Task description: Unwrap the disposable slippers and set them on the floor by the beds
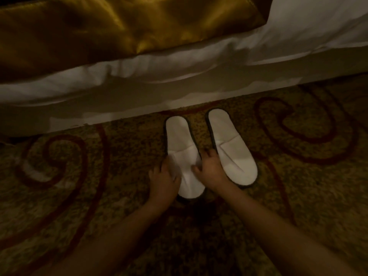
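Observation:
Two white disposable slippers lie side by side on the patterned carpet, heels toward the bed. The left slipper [180,140] has my left hand [163,181] on its left edge and my right hand [212,170] on its right edge, both gripping the toe cover. The right slipper [231,148] lies flat just right of my right hand, untouched. No wrapper is visible.
The bed [179,62] with white sheets runs across the top, its skirt meeting the carpet [99,196] just beyond the slippers. A gold satin runner [99,24] drapes over the bed at upper left. The room is dim.

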